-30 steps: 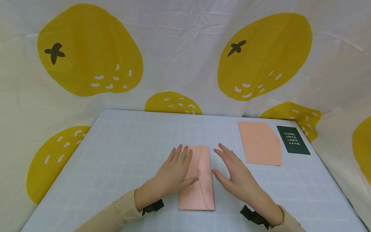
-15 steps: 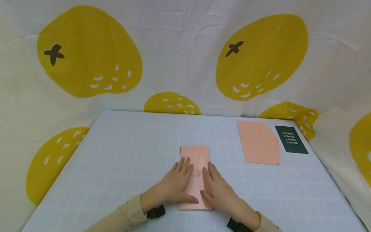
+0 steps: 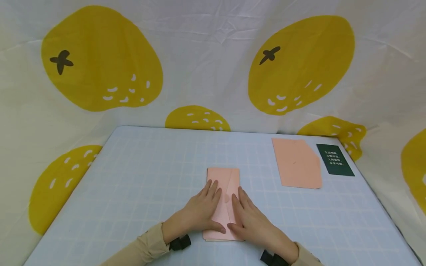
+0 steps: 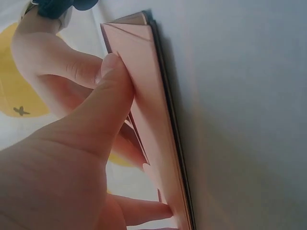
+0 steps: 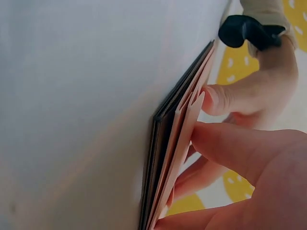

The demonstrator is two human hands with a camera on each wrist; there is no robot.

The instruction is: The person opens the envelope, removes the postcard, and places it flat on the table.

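A pink envelope [image 3: 223, 177] lies lengthwise at the table's near middle, its pointed flap with a small rounded tip facing up. My left hand [image 3: 202, 207] rests on its left half with fingers straight and the thumb low on the paper. On the right half, my right hand [image 3: 251, 216] presses the flap side, fingers extended along the right edge. Seen edge-on in the right wrist view, the envelope [image 5: 180, 165] sits over other pink layers and dark layers [image 5: 160, 124]. The tabletop hides whatever is beneath, and my hands cover parts of both long edges.
At the back right lies a flat pink sheet [image 3: 296, 162] with cut corners. Beside it is a dark green card [image 3: 335, 159] with white writing. A pale blue grid cloth covers the table [image 3: 139, 173]; behind hangs a white curtain [image 3: 206, 55] with yellow fruit prints.
My right hand has come down from beside the envelope onto its right half. My left hand has slid slightly towards me. The envelope's near end has shifted a little left.
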